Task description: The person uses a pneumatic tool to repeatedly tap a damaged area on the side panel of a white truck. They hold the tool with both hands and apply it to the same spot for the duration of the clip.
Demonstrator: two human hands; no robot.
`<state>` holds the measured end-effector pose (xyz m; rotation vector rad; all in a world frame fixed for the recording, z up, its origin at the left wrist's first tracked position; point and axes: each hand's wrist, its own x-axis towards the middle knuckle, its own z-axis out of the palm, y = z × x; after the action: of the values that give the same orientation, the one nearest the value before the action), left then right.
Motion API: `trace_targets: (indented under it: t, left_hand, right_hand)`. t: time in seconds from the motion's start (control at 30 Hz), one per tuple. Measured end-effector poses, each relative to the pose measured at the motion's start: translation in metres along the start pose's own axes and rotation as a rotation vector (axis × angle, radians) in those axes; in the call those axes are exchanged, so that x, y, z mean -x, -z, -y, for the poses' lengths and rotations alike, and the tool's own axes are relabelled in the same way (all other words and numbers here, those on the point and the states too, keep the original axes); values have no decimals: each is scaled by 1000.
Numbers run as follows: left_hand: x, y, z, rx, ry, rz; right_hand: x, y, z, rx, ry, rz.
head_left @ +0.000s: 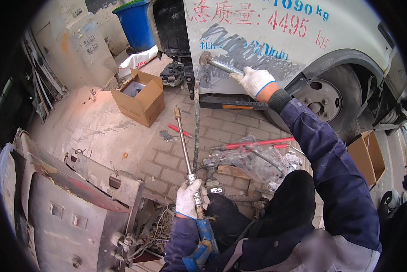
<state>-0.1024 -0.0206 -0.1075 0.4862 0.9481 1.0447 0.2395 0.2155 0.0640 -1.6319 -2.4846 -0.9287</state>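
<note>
My gloved left hand (192, 199) is wrapped round a long metal lance (183, 145) with a brass-coloured tip and a blue handle. It points away from me, its tip above the paving. Raised at the right, my gloved right hand (254, 82) grips a hammer (222, 66) by its metal handle. The hammer's brownish head is in front of the white vehicle panel (276, 41); whether it touches cannot be told. A dark upright rod or hose (196, 122) runs beside the lance.
A cardboard box (142, 102) stands on the paving, with a blue bin (137, 27) behind. Red-handled bars (253, 144), clear plastic wrapping (262, 158) and a power tool (210, 165) lie near my legs. A large metal part (76, 213) fills the lower left; a wheel (321, 99) is at right.
</note>
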Motion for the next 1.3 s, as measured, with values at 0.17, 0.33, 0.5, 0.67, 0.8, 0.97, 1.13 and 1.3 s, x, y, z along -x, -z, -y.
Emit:
trace_targets:
  t: [0.17, 0.33, 0.5, 0.67, 0.8, 0.97, 1.13, 1.3]
  left_hand:
    - [2, 2, 3, 1, -4, 5]
    - [-3, 2, 4, 3, 5, 9]
    - [0, -4, 7, -6, 11, 2]
    - [7, -7, 4, -14, -42, 11]
    - [11, -9, 3, -30, -51, 26]
    - [17, -19, 3, -71, -33, 75]
    - [20, -36, 2, -112, -15, 210]
    - [21, -51, 9, -175, 5, 300]
  right_hand:
    - [15, 12, 4, -151, -69, -50]
    - [24, 23, 16, -260, -32, -255]
    - [-20, 38, -3, -93, 11, -212]
    - [7, 37, 2, -225, -37, -115]
    - [108, -6, 8, -510, -238, 72]
    - [261, -109, 1, -347, -144, 301]
    - [466, -190, 55, -778, -1080, 1042]
    - [597, -202, 108, -999, -1464, 1101]
